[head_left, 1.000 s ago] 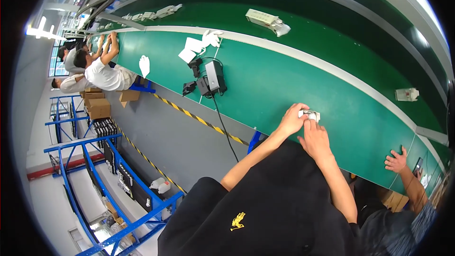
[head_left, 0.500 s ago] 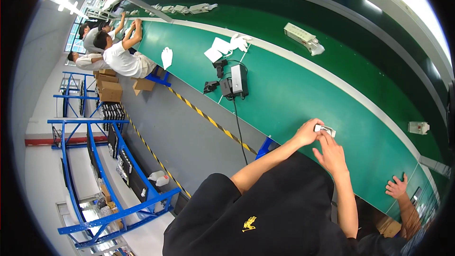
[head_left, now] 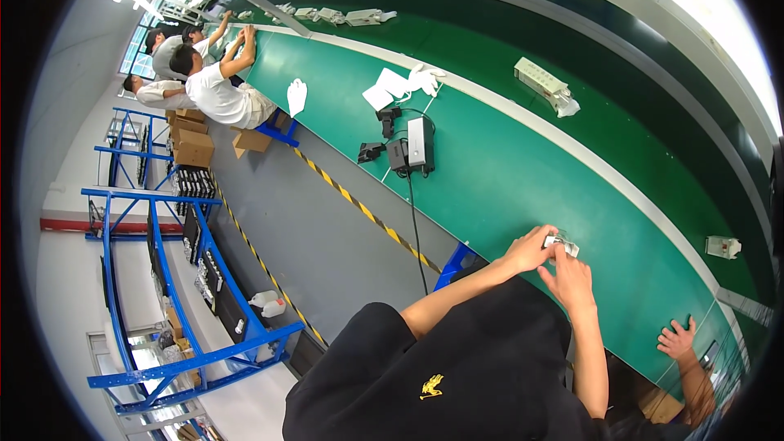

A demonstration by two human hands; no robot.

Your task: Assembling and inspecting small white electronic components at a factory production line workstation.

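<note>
Over the green bench, my left hand [head_left: 529, 251] pinches a small white part with clear plastic [head_left: 563, 242]; its exact kind is too small to make out. My right hand [head_left: 571, 280] meets it from the near side, its fingertips pressed on the part and its thumb held apart. The two hands nearly touch, and the fingers hide some of the part.
Left along the bench [head_left: 490, 171] are a grey-and-black device [head_left: 420, 144] with a cable, black adapters [head_left: 372, 151] and white gloves [head_left: 424, 79]. White bagged boxes [head_left: 541, 79] lie on the green belt. A co-worker's hand [head_left: 676, 338] rests at right; others sit far left.
The part has tilted slightly between my hands, and my right fingertips have come onto it. The whole view has shifted a little; the co-worker's hand still rests on the bench.
</note>
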